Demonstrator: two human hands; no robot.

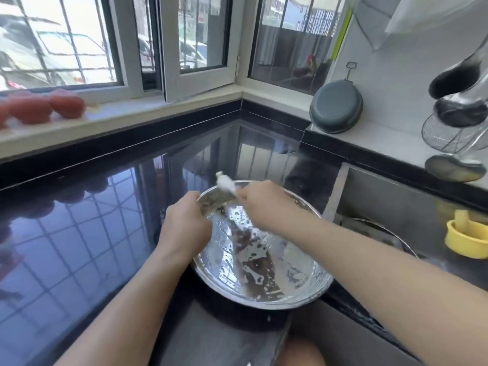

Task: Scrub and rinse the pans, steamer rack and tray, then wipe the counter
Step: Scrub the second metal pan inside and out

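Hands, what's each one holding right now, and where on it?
Left hand grips the steel pan by its far-left rim. Right hand pinches a white scrubber by its near end.

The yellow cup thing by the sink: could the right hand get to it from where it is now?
Probably yes. The yellow holder sits on the right, with open sink between, but the right hand is gripping a white scrubber.

The left hand (184, 220) gripped the far-left rim of a round steel pan (264, 260), which sat on the glossy black counter (79, 233). Just right of that grip, the right hand (264, 204) held a white brush handle (225, 184) over the pan's far edge. Suds and dark residue streaked the pan below both hands. Well right of the grips lay the sink (383, 204), with a yellow holder (467, 236) at its far side.
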